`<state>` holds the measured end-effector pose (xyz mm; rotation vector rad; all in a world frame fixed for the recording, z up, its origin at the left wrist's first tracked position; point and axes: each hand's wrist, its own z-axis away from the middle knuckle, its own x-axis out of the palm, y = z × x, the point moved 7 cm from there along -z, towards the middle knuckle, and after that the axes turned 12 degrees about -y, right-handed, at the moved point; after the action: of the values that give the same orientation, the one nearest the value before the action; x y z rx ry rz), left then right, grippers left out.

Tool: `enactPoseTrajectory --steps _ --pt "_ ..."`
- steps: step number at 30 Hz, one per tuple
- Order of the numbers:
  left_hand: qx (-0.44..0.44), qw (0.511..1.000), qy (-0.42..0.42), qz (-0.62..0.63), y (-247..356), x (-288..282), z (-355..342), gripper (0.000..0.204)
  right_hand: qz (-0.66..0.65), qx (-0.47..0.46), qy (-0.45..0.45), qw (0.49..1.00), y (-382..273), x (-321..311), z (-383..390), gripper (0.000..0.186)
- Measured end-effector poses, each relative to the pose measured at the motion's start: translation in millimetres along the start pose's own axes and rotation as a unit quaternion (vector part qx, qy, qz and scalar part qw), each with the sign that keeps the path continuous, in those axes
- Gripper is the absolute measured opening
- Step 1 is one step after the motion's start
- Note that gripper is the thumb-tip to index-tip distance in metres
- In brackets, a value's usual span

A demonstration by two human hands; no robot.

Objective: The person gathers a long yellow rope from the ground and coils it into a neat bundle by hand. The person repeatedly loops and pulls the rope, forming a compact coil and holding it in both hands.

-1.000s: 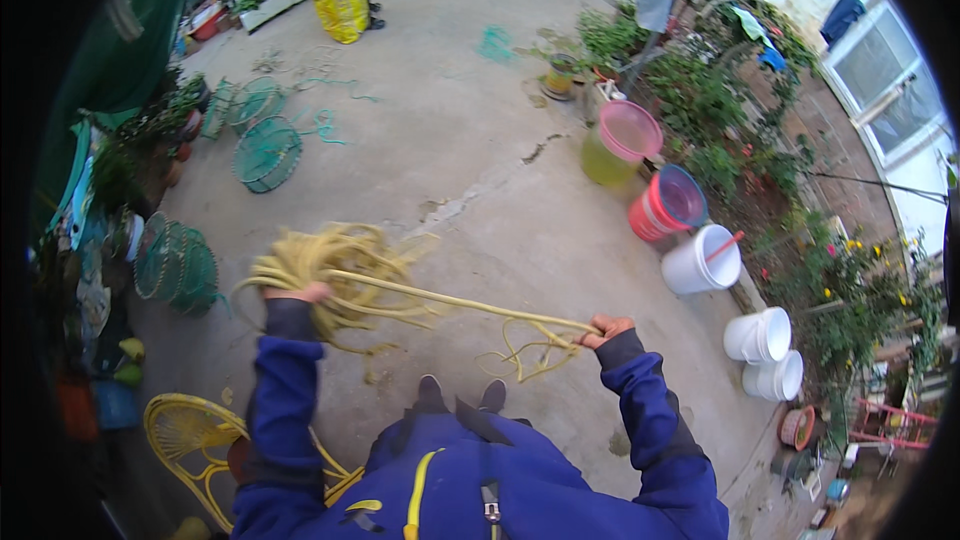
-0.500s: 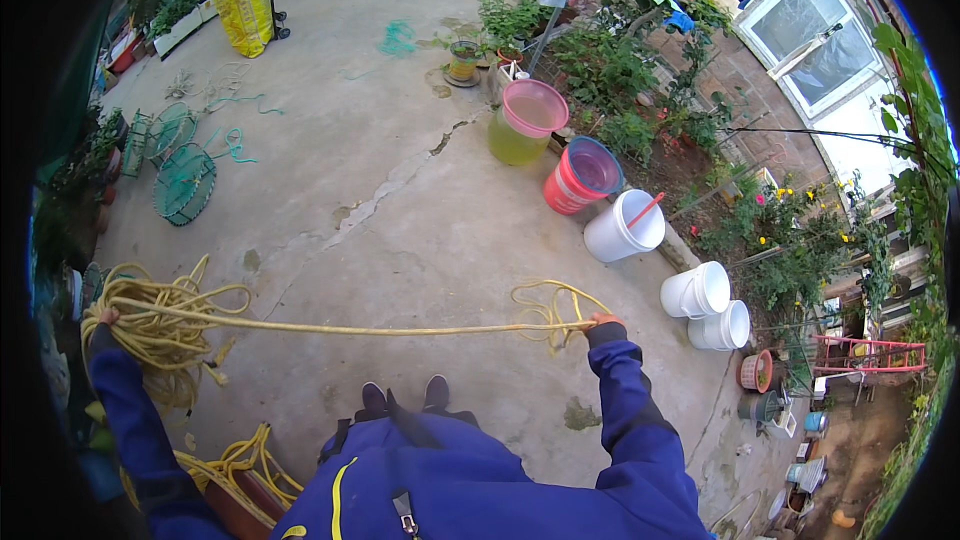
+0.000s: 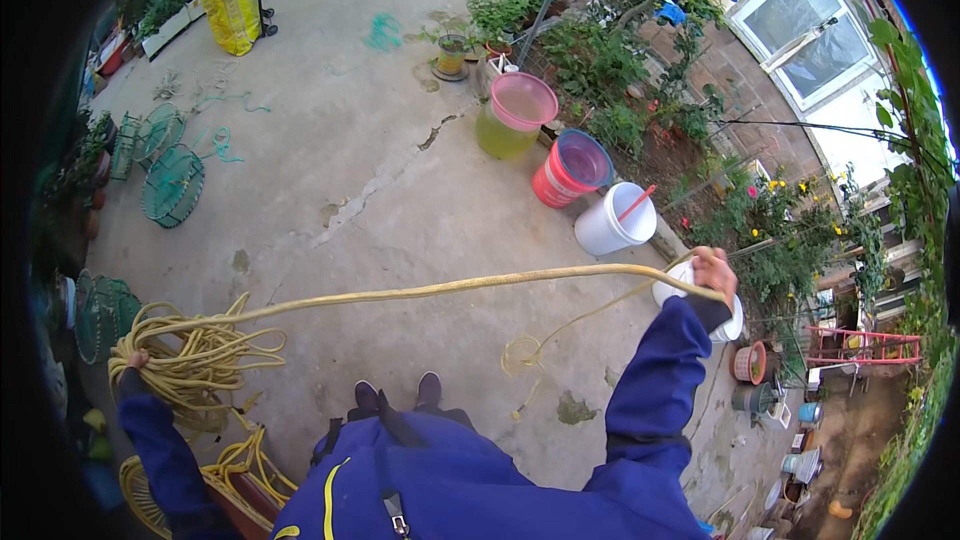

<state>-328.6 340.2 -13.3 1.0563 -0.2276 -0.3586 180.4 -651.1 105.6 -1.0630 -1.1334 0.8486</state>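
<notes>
Head view: the yellow rope (image 3: 450,287) crosses the middle of the frame, from a loose coil (image 3: 235,348) at lower left to the right side. It looks soft and flexible, not fragile; the coil is probably rather heavy, so gripping all its loops together seems best. Left hand (image 3: 137,360) is closed around the coil, arm stretched outward; right hand (image 3: 714,273) holds the rope with curled fingers, its forearm raised.
</notes>
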Motion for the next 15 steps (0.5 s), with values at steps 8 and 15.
enactPoseTrajectory --steps 8,15 --pt "-0.019 0.999 -0.025 0.004 -22.1 4.8 -1.1 0.031 0.695 0.174 -0.135 0.685 165.5 36.9 47.0 0.033" --pt "-0.025 0.984 -0.028 -0.176 -10.6 4.5 -57.6 0.034 0.470 -0.178 -0.079 0.861 -133.7 -40.4 -14.9 0.010"
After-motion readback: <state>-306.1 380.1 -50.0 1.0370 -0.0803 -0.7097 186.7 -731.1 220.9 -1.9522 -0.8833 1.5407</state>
